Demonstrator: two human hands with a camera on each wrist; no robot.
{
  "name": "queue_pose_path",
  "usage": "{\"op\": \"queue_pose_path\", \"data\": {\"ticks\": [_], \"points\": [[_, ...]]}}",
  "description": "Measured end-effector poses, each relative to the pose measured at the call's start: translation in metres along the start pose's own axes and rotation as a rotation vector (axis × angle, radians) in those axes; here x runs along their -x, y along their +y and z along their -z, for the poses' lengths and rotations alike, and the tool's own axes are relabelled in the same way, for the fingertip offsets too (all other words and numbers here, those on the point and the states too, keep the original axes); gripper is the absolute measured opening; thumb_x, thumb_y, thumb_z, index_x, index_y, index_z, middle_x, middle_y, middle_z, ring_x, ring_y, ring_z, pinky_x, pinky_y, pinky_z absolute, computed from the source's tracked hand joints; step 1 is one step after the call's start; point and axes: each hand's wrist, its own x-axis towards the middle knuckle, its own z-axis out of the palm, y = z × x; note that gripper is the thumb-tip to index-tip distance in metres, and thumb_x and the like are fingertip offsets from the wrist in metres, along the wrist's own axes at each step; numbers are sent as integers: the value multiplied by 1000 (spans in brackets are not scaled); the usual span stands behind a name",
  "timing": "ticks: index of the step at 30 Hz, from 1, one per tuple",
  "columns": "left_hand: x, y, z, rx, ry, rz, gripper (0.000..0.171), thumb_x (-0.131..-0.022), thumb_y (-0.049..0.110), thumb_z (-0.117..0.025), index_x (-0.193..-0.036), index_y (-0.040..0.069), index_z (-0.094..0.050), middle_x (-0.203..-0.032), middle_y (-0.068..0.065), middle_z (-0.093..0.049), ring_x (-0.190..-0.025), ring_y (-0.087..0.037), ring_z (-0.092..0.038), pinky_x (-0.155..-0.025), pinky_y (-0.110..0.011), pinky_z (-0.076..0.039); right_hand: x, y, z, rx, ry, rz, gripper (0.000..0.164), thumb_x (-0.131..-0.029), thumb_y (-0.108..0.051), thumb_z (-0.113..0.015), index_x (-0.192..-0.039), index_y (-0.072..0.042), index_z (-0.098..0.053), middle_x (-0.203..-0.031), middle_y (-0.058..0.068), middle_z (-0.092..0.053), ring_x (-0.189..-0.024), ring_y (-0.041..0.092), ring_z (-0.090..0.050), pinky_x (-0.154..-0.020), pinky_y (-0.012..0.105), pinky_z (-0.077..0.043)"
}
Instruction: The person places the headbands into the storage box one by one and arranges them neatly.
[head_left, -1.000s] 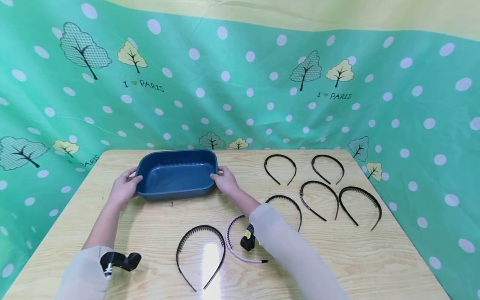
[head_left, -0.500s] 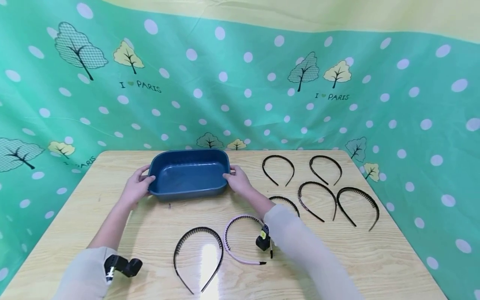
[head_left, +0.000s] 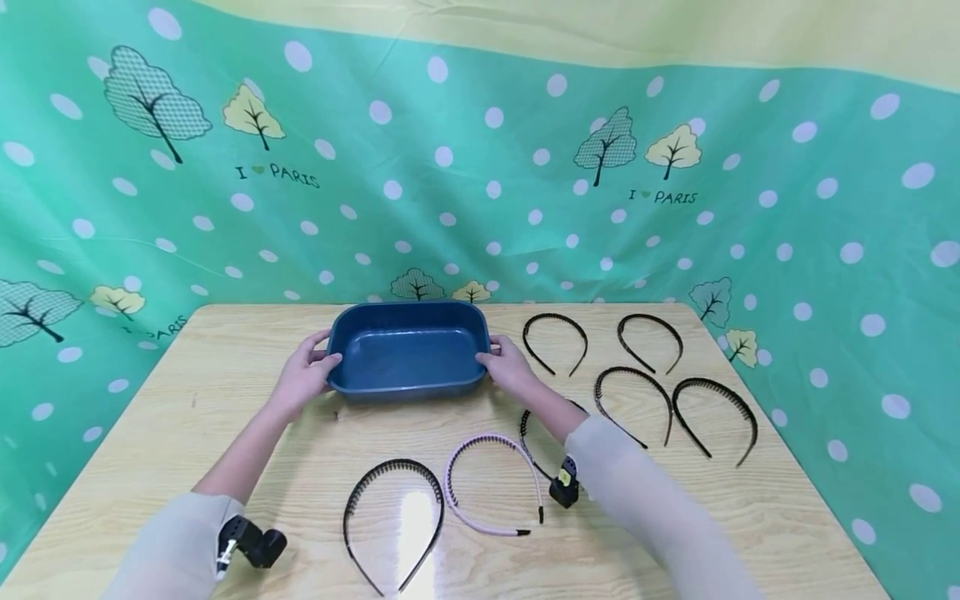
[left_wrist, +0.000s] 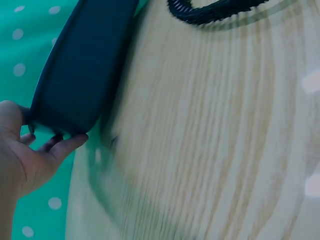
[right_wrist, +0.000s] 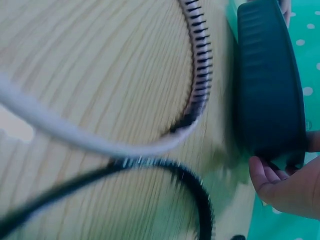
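A dark blue rectangular basin is held at the back middle of the table, with nothing inside it. My left hand grips its left end, thumb over the rim and fingers beneath. At the other end my right hand holds it the same way. In the left wrist view the fingertips of the left hand press the basin's underside. From the right wrist view, the right hand pinches the basin's end, its thumb at the rim.
Nearest me lie a black toothed headband and a lilac headband. A dark headband is partly under the right forearm. Several black headbands, one of them near the right edge, lie on the wooden table. A dotted curtain hangs behind.
Both hands have carried the basin to the right along the back of the table. The lilac headband has come out from behind the right sleeve. The headbands stay where they were.
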Motion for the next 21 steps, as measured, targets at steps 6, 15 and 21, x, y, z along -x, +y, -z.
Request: {"op": "queue_pose_path", "data": {"ticks": [6,15,21], "points": [[1,6,-15,40,-21,3,59,-99,19,-42,-150,8,-15,-135,-34,-36,-111,-46,-53,-74,-27,-57,2,6,16,37,-4,-8,44,-96,-17,-51,-137,-5,-40,-120,16,-56,-96,23,-58,-76,34,-51],[1,7,-29,55,-24,5,59,-98,18,-45,-150,8,-18,-132,-32,-39,-110,-43,-54,-75,-30,-57,7,13,30,72,-20,-8,43,-95,-16,-51,-135,-5,-41,-115,16,-57,-91,22,-58,-75,35,-51],[0,5,-34,73,-32,-8,59,-98,16,-46,-149,8,-18,-130,-31,-41,-111,-41,-54,-75,-28,-57,7,20,36,84,-28,-8,45,-96,-15,-51,-138,-4,-39,-115,16,-56,-93,22,-58,-78,37,-52]]}}
